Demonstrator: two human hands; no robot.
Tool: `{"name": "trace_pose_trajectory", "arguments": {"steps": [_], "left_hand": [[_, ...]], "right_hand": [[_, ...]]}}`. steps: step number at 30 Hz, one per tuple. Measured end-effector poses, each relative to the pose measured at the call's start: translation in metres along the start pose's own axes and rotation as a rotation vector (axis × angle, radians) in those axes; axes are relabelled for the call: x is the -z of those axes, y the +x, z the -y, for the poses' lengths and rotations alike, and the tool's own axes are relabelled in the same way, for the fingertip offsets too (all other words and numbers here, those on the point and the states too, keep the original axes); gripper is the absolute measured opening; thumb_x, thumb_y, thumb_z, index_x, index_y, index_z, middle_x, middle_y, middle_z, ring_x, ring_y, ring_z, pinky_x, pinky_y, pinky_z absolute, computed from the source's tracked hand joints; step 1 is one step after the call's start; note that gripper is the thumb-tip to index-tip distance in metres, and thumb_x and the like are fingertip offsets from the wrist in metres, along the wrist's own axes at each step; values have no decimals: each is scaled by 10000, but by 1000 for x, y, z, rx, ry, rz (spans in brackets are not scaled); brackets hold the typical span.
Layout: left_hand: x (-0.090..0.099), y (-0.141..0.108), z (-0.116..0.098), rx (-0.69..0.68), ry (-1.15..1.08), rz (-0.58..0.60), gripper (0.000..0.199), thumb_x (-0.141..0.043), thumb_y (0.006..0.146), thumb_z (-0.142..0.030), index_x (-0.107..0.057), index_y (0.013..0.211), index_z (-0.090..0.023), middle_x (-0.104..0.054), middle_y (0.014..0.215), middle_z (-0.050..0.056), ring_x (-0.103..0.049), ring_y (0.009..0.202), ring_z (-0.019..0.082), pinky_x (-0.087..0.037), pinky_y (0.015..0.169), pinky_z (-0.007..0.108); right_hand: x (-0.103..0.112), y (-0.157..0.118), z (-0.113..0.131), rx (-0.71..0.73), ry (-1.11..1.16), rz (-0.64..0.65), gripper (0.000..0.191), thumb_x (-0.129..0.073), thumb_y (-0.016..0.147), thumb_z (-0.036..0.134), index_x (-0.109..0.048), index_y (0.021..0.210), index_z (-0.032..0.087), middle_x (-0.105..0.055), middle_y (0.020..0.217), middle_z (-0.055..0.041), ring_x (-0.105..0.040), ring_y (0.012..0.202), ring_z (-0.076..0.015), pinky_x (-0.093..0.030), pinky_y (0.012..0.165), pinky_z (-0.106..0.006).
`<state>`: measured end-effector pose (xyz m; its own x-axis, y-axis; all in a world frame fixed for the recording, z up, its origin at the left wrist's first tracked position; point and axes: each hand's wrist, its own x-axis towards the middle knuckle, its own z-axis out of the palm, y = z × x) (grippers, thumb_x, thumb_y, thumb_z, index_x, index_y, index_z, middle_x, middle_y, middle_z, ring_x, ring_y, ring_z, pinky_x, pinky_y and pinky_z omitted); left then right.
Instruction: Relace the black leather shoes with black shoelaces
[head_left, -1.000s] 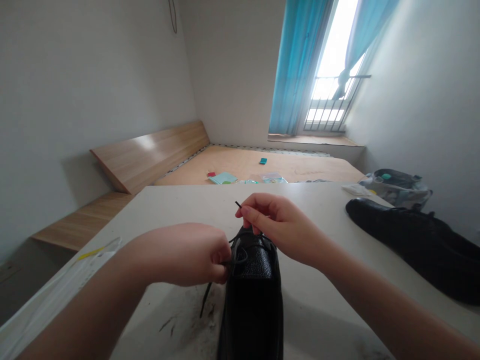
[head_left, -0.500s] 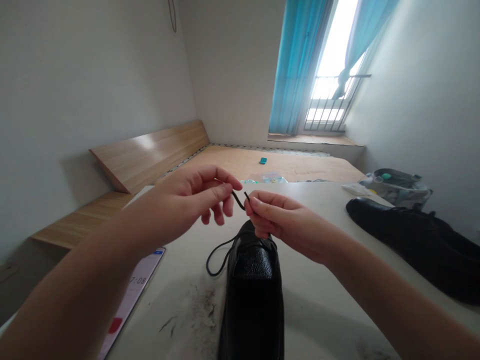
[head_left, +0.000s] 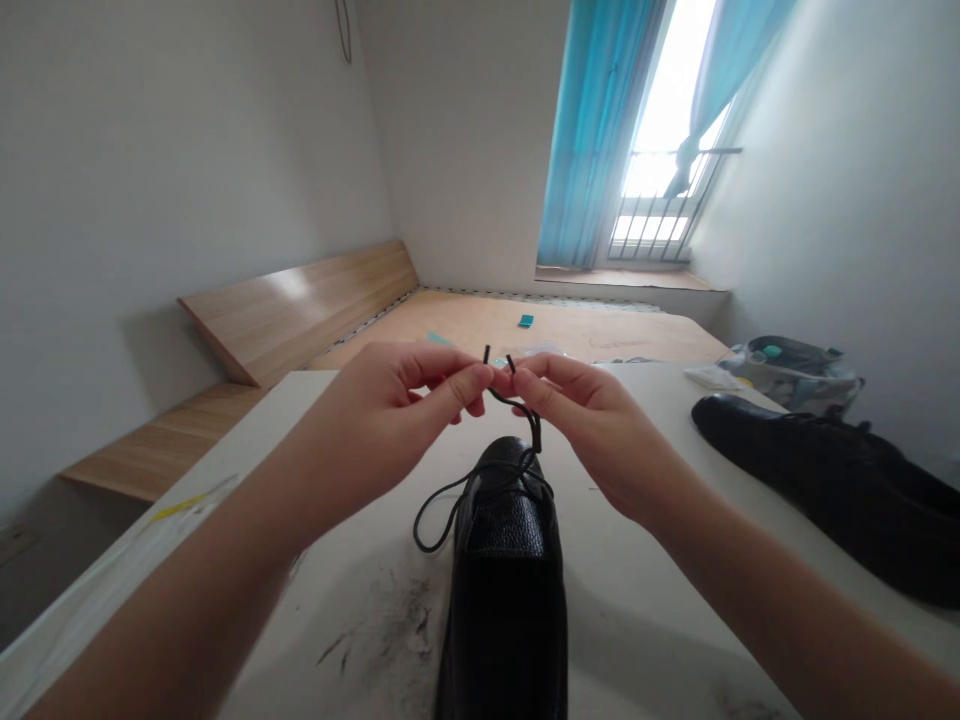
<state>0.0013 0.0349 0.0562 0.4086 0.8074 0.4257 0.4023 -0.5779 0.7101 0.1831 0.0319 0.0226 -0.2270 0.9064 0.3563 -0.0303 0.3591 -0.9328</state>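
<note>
A black leather shoe [head_left: 510, 540] stands on the white table, toe pointing away from me. Above its toe, my left hand [head_left: 420, 400] pinches one end of a black shoelace [head_left: 535, 425] between thumb and forefinger. My right hand [head_left: 581, 410] pinches the other lace end just beside it. Both dark tips stick up past the fingertips, side by side and a little apart. From the fingers the lace hangs down to the shoe. On the shoe's left, a loose loop of lace [head_left: 427, 548] curves out over the tabletop.
A second black shoe [head_left: 817, 490] lies at the right of the table [head_left: 360, 600]. Behind it sits a grey-white bag [head_left: 802, 375]. A small teal item [head_left: 526, 321] rests on the wooden board beyond. Clear plastic with a yellow strip [head_left: 180, 507] lies at the left edge.
My left hand has moved onto its lace end, and both hands have come together with the tips upright. The right hand has risen slightly. The phone at left is now out of sight.
</note>
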Motion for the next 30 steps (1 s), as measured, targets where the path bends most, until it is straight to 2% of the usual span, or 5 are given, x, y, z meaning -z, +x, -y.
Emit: {"name": "trace_pose_trajectory", "arguments": {"steps": [3,10,18,23,30], "left_hand": [[-9,-3,0,-28,119,-69,228,-613,867,-393,-742,777,-228,-643,764,-1,-530,653,124,-381,522,233],[-20,-8,-9,-111,268,-347,182,-629,864,-343,-763,948,-252,-548,705,-29,-428,549,94,-310,494,253],[-22,-5,-9,58,-190,-94,169,-622,862,-337,-771,926,-290,-693,760,-35,-588,744,147,-417,705,275],[-21,-4,-7,79,-354,-16,166,-608,875,-298,-765,824,-275,-671,717,-49,-561,671,111,-409,620,236],[-21,-10,-14,42,-334,-102,135,-645,856,-319,-768,843,-263,-569,615,-39,-537,527,90,-451,527,216]], "right_hand": [[-1,-2,1,123,-130,-141,158,-639,860,308,-663,768,182,-623,972,-12,-556,935,-144,-424,815,-283],[-6,-5,1,68,6,-140,171,-646,861,323,-638,765,182,-621,829,-6,-550,851,-156,-432,766,-295],[-12,-10,-2,-82,393,49,211,-617,905,364,-640,776,199,-591,817,2,-535,818,-128,-416,811,-272],[-14,-8,-8,-89,531,139,209,-618,899,410,-671,901,207,-638,904,-19,-573,888,-147,-425,875,-295],[-9,-13,3,-11,124,417,406,-407,979,504,-572,816,172,-562,725,-2,-539,711,-125,-450,734,-272]]}}
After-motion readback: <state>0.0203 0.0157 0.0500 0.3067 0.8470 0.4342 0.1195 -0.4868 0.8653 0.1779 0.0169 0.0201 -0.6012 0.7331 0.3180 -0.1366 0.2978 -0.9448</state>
